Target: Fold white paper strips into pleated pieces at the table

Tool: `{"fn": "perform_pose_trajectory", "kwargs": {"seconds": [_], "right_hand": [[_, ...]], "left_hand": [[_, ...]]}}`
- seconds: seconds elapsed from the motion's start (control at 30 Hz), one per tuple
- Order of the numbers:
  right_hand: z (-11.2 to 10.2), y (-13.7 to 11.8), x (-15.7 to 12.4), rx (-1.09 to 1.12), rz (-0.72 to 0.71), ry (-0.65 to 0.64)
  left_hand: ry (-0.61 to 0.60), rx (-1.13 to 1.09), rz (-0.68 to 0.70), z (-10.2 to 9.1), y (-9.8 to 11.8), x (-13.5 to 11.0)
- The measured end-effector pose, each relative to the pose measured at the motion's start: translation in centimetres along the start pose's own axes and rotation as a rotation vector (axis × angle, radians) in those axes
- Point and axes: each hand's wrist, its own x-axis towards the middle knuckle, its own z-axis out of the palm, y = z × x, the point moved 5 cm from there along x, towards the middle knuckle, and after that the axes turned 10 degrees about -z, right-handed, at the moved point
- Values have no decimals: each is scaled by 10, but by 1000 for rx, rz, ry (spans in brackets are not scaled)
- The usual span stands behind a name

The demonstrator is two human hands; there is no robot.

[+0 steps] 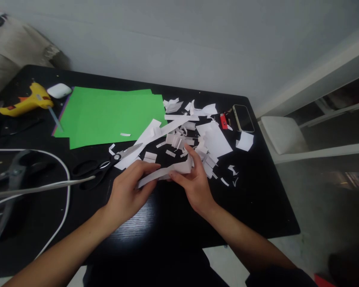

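Observation:
Both my hands hold one folded white paper strip just above the black table. My left hand pinches its left end with fingers closed. My right hand grips its right end, thumb and fingers pressed on the paper. Behind them lies a heap of several white paper scraps and a long white strip. Black-handled scissors lie just left of my left hand, blades pointing right.
Green paper sheets cover the table's middle left. A yellow glue gun and a white earbud case sit at the far left. A phone and a small red object lie at the far right. A white cable curves at left.

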Motion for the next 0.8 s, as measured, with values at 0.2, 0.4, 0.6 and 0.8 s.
{"fn": "perform_pose_trajectory", "kwargs": {"seconds": [0.2, 0.4, 0.6, 0.8], "right_hand": [[-1, 3, 0, 17, 18, 50], [-2, 6, -1, 17, 82, 54], [-2, 7, -3, 11, 88, 32], [1, 6, -4, -9, 85, 11]], "left_hand": [[-17, -82, -25, 2, 0, 2], [13, -21, 5, 1, -2, -1], [30, 17, 68, 1, 2, -2], [55, 78, 113, 2, 4, -5]]}}
